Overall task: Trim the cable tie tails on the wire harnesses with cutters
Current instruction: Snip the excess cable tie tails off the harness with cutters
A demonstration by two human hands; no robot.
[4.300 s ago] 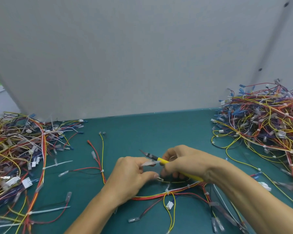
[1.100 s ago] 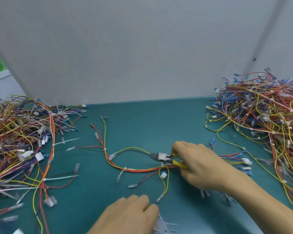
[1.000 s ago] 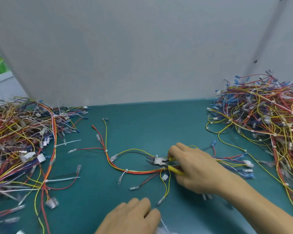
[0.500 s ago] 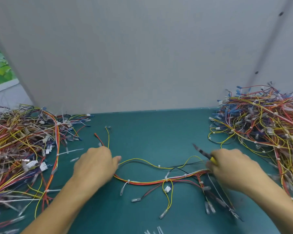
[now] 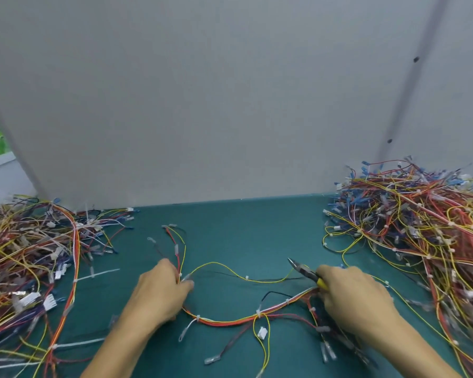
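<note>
A wire harness [image 5: 230, 321] of red, orange and yellow wires lies stretched across the green mat between my hands, with small white cable ties along it. My left hand [image 5: 161, 291] grips its left part where the wires bend upward. My right hand [image 5: 352, 298] holds the yellow-handled cutters [image 5: 305, 272], whose dark jaws point up and to the left, above the harness's right end. One tie with a white tail [image 5: 187, 327] hangs from the bundle near my left hand.
A large pile of harnesses [image 5: 421, 230] fills the right side of the mat. Another pile [image 5: 30, 257], with long white tie tails sticking out, covers the left. A grey panel [image 5: 230, 105] stands along the mat's far edge.
My left hand came up from the near edge and took hold of the harness's left part. My right hand moved right with the cutters, and the harness is now pulled out wider.
</note>
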